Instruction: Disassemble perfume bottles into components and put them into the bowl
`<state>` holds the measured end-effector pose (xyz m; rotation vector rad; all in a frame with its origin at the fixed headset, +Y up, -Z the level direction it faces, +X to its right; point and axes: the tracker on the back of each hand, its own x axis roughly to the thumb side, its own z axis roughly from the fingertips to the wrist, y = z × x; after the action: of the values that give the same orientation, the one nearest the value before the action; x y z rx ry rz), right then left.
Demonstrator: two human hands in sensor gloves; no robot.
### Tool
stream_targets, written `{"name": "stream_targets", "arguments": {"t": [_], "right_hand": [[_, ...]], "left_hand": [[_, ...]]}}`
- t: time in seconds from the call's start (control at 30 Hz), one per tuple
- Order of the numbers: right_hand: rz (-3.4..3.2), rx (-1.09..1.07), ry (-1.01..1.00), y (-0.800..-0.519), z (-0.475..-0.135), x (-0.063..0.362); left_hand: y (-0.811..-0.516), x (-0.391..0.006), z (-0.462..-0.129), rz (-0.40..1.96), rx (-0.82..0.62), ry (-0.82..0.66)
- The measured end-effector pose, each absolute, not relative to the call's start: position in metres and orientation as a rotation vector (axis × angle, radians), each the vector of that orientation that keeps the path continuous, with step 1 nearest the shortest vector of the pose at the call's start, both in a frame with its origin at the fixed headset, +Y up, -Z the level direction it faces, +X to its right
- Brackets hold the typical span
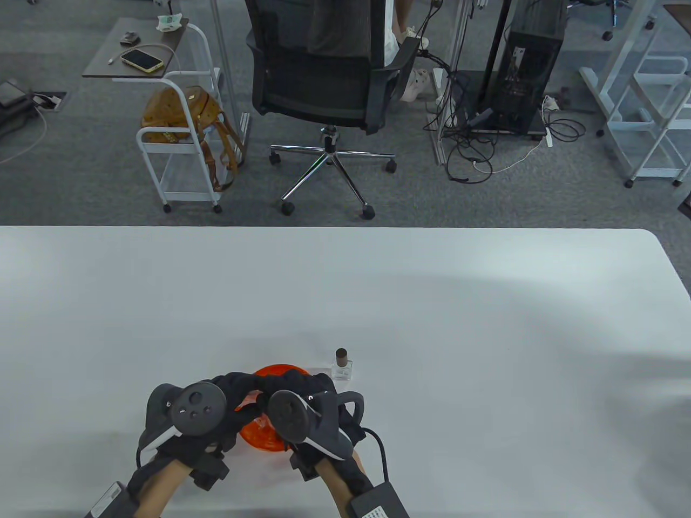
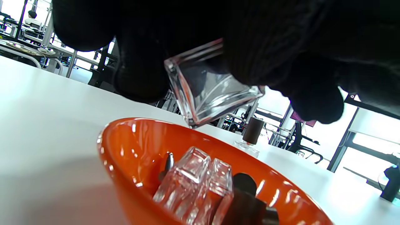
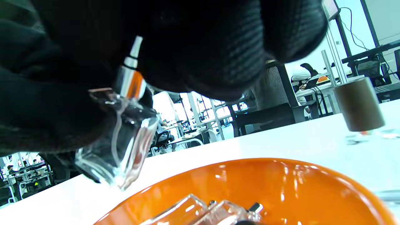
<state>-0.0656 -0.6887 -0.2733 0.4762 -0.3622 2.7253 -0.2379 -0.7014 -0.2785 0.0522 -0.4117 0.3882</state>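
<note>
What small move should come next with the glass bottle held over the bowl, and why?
Probably pull the sprayer out of the glass bottle: both hands hold it just above the orange bowl, its cap is off, and the sprayer is still in its neck.

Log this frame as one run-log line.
stage: disassembly over bowl | left hand: grips glass bottle | right hand: at sprayer | bowl: earlier parts inside | capped bottle: on table, untouched

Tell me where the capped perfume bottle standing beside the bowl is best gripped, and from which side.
Probably by the clear square glass body of the capped bottle, fingers on two opposite flat faces, coming from the right, since the orange bowl sits to its left. It stands upright, and the brown cap may pull off if gripped alone.
</note>
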Motion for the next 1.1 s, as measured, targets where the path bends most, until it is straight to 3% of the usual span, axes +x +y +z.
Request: {"name": "stream_targets", "arguments": {"t": [1.1], "right_hand": [[2.690,0.458,-0.342,-0.6874,-0.2720,-0.0659]], "left_hand": [[-0.6970,-0.2418,-0.2777,0.419,0.063,-0.392]]}}
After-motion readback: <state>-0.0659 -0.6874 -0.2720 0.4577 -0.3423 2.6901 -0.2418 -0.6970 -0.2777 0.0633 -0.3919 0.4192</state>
